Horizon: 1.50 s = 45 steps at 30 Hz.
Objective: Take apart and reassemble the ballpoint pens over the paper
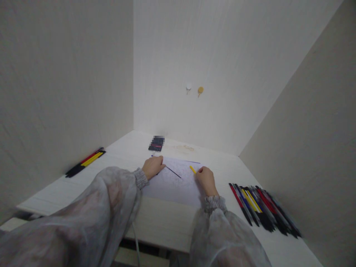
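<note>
Dark device (156,145) near back edge of worktop (162,222); white hook (188,88), yellow hook (200,89) on wall (194,48); pale cable (136,239) at front edge.

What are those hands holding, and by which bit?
The left hand holds a thin dark stick by its left end; the right hand holds a yellow piece by its end nearer the person.
</note>
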{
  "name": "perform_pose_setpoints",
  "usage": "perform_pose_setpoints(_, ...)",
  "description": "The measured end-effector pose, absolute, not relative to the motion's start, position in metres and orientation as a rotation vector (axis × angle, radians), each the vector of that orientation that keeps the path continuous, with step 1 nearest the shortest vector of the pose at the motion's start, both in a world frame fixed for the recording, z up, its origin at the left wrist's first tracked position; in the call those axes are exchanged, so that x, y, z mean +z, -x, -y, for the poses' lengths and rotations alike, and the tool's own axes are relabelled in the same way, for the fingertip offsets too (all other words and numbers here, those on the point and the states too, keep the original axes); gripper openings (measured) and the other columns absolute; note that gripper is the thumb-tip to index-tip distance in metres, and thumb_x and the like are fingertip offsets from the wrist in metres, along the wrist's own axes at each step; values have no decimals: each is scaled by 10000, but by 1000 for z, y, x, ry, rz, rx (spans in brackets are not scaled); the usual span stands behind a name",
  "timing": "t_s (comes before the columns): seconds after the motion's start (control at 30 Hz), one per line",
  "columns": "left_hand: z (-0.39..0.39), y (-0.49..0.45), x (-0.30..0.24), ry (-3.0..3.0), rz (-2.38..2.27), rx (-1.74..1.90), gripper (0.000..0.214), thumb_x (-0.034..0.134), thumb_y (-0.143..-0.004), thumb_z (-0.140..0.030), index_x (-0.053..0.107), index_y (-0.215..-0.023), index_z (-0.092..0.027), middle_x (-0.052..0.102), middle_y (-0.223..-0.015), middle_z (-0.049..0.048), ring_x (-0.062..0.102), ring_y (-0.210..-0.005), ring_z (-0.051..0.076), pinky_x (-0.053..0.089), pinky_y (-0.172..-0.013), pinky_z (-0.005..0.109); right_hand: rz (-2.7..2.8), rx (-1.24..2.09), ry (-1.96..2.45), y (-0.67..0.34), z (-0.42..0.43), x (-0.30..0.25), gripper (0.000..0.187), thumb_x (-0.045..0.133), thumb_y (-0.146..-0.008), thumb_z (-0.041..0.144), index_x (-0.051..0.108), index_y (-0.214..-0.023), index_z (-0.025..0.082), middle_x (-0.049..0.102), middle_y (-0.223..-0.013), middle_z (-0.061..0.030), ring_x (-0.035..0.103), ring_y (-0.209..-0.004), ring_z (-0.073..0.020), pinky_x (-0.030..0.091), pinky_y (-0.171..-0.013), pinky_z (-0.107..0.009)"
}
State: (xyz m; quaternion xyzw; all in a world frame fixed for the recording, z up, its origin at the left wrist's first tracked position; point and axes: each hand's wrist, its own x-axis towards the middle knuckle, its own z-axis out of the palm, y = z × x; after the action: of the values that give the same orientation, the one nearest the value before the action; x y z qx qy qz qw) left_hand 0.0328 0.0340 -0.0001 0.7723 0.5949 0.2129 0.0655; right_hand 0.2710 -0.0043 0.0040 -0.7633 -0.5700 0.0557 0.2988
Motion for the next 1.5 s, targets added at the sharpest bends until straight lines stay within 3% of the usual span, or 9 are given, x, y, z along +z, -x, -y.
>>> perform_pose_setpoints(0.2, -32, -34, 1, -2386, -1737, 726, 134, 469, -748, -236, 575, -801, -174, 568, -812, 61, 536, -768, 187, 374, -673, 260, 1644, 43, 2137, -273, 4, 4, 93, 495, -638, 139, 587, -626, 139, 610, -650, -111, 547, -621, -180, 333, -536, -254)
perform_pose_setpoints(0.3, -31, -35, 1, -2467, -1566, 764, 209, 440, -769, -193, 575, -929, -199, 527, -948, 61, 523, -824, 174, 370, -708, 258, 1793, -31, 1946, -263, 4, 11, 150, 458, -705, 182, 598, -675, 136, 607, -700, -97, 534, -668, -168, 349, -604, -254)
perform_pose_setpoints(0.37, -31, -37, -1, -2479, -1477, 731, 200, 484, -749, -201, 590, -918, -208, 510, -974, 55, 510, -853, 175, 370, -713, 255, 1927, 20, 1727, -250, 6, 12, 168, 447, -736, 215, 601, -730, 145, 604, -740, -71, 523, -707, -153, 352, -650, -239)
perform_pose_setpoints(0.53, -39, -39, -10, -2457, -1388, 728, 79, 558, -692, -185, 616, -743, -169, 512, -881, 54, 484, -857, 178, 368, -724, 250, 2171, 126, 1558, -215, 16, 1, 226, 505, -728, 282, 574, -894, 145, 568, -821, -66, 490, -805, -154, 336, -728, -238)
perform_pose_setpoints(0.67, -41, -42, -12, -2550, -1253, 749, 44, 551, -692, -141, 592, -707, -136, 518, -848, 68, 466, -841, 173, 359, -735, 248, 2228, 95, 1644, -206, 17, -7, 137, 485, -739, 209, 565, -826, 140, 550, -845, -71, 485, -817, -153, 336, -717, -229)
perform_pose_setpoints(0.97, -36, -42, -3, -2529, -1205, 889, 107, 462, -767, -183, 554, -812, -152, 561, -790, 55, 474, -802, 177, 344, -755, 286, 2217, -40, 1937, -225, 15, 0, 194, 412, -704, 45, 557, -818, 104, 578, -849, -138, 520, -808, -193, 336, -679, -257)
perform_pose_setpoints(1.17, -35, -43, -4, -2415, -1182, 1038, 222, 416, -782, -207, 546, -951, -144, 574, -878, 73, 514, -816, 161, 365, -763, 251, 1998, 34, 2048, -232, 11, 8, 206, 382, -731, 92, 557, -839, 112, 607, -817, -130, 551, -763, -194, 341, -617, -254)
perform_pose_setpoints(1.5, -25, -48, -5, -2450, -1220, 769, 127, 489, -711, -234, 580, -769, -167, 590, -650, 33, 521, -612, 157, 346, -578, 231, 2007, 112, 2016, -216, 16, 6, 165, 422, -741, 178, 574, -786, 131, 623, -768, -117, 558, -734, -186, 342, -607, -249)
